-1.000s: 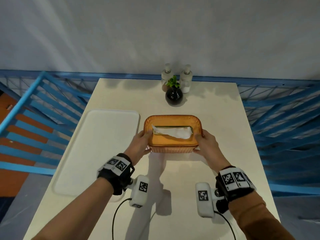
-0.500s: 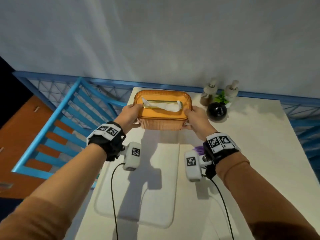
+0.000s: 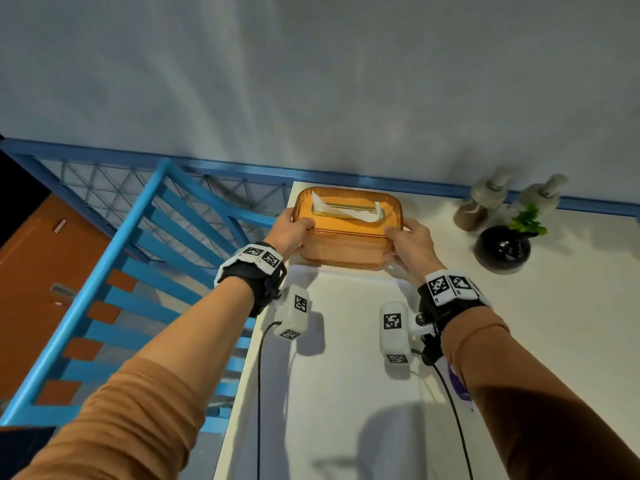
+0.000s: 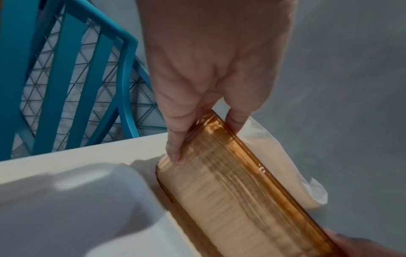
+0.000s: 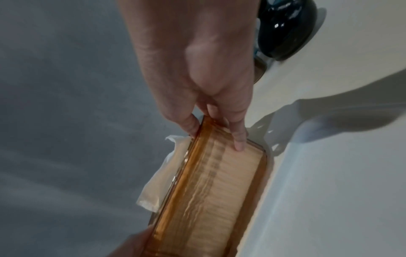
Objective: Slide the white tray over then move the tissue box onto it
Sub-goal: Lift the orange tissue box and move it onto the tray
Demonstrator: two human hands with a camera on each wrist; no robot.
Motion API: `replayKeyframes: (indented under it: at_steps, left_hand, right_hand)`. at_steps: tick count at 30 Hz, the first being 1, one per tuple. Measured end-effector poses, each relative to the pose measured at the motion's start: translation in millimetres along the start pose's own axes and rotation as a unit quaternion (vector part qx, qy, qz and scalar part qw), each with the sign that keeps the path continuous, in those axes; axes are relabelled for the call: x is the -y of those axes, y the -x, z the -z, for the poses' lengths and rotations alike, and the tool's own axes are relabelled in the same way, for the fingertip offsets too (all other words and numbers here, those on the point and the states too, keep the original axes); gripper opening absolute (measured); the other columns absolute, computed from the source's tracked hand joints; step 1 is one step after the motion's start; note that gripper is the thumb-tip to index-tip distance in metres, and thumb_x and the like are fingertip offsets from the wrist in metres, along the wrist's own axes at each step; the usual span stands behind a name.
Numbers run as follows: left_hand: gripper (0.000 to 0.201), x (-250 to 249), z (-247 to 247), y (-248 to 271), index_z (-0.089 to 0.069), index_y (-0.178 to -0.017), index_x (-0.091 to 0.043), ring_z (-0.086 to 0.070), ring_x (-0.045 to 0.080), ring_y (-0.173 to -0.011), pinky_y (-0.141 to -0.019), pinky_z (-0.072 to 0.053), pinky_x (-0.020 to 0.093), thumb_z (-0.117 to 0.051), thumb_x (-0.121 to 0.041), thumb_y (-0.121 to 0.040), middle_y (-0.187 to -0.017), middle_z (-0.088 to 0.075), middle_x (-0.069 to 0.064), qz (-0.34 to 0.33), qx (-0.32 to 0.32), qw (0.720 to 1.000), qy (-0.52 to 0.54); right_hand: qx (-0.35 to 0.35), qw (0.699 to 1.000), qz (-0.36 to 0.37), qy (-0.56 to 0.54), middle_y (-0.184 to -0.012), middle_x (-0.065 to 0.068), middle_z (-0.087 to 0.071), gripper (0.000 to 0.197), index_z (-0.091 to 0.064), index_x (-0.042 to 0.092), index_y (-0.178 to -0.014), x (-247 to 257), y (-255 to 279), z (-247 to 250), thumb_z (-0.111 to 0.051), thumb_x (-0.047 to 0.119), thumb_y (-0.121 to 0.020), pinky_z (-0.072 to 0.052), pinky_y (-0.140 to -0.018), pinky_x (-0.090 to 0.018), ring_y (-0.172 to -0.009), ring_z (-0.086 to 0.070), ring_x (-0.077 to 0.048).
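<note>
Both hands carry the amber tissue box [image 3: 347, 227]: my left hand [image 3: 290, 229] takes one short end and my right hand [image 3: 410, 244] the other, each grip clamped on the box with the thumb over the lid edge and the fingers [image 4: 174, 139] down the ribbed side wall. I judge the two-ended hold keeps the box level, so the white tissue [image 3: 343, 211] standing out of the top slot does not shift. Taking the white tray [image 3: 346, 358] as landmark: the box sits at the tray's far end, and the left wrist view shows its base close above or just touching the tray's rim [image 4: 87, 200]; I cannot tell whether it is fully down. The tray lies along the left edge of the desk [image 3: 554, 323], beside the blue railing [image 3: 104, 289]. Right of the tray's far end stand a round black vase with a green sprig [image 3: 504, 244] and two pump bottles [image 3: 485, 199], well apart from the box. Judgement: tray slide done, box placement in hand; what remains is to lower it squarely inside the rim and let go.
</note>
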State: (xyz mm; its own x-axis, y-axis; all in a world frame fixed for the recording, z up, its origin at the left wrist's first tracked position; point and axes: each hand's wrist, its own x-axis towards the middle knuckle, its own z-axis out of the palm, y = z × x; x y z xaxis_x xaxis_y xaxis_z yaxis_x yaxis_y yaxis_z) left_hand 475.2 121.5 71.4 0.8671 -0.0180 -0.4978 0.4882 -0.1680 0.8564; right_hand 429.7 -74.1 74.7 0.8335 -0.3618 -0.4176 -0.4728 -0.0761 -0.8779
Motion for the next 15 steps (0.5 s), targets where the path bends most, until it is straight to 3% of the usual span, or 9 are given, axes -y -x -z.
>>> replayKeyframes:
  at_steps: [3, 7, 11, 15]
  left_hand:
    - [0.047, 6.2, 0.0, -9.5, -0.039, -0.136, -0.013, -0.055, 0.029, -0.120, -0.105, -0.046, 0.050, -0.052, -0.013, -0.091, -0.134, -0.054, 0.014, -0.019, 0.005, 1.000, 0.007]
    - [0.050, 11.0, 4.6, -21.0, -0.035, -0.140, -0.015, -0.052, 0.028, -0.125, -0.108, -0.042, 0.050, -0.051, -0.015, -0.092, -0.139, -0.051, 0.013, -0.039, 0.020, 0.999, 0.012]
    - [0.051, 12.5, 7.1, -30.1, -0.032, -0.143, -0.017, -0.050, 0.028, -0.127, -0.110, -0.040, 0.050, -0.049, -0.018, -0.094, -0.141, -0.050, 0.012, -0.059, 0.027, 0.998, 0.019]
    - [0.061, 12.2, 8.5, -36.7, -0.021, -0.148, -0.023, -0.045, 0.027, -0.132, -0.112, -0.037, 0.051, -0.049, -0.023, -0.094, -0.148, -0.042, 0.010, -0.098, 0.017, 0.995, 0.016]
  right_hand:
    - [-0.021, 1.000, 0.004, -0.008, -0.102, -0.004, -0.063, 0.037, -0.054, 0.017, -0.126, -6.7, -8.5, -5.6, -0.053, 0.010, -0.090, -0.056, -0.089, -0.040, -0.093, -0.063, -0.023]
    - [-0.025, 1.000, 0.017, -0.001, -0.111, -0.008, -0.067, 0.035, -0.054, 0.019, -0.124, -9.1, -17.0, -11.7, -0.052, 0.012, -0.091, -0.055, -0.093, -0.044, -0.101, -0.065, -0.026]
    - [-0.011, 0.999, 0.043, -0.004, -0.116, -0.010, -0.067, 0.039, -0.049, 0.034, -0.126, -7.0, -27.3, -18.8, -0.049, 0.013, -0.093, -0.057, -0.089, -0.050, -0.103, -0.065, -0.028]
    - [-0.012, 0.998, 0.054, -0.010, -0.107, -0.002, -0.065, 0.045, -0.045, 0.039, -0.132, -0.4, -37.1, -25.4, -0.047, 0.013, -0.095, -0.055, -0.091, -0.054, -0.108, -0.063, -0.034]
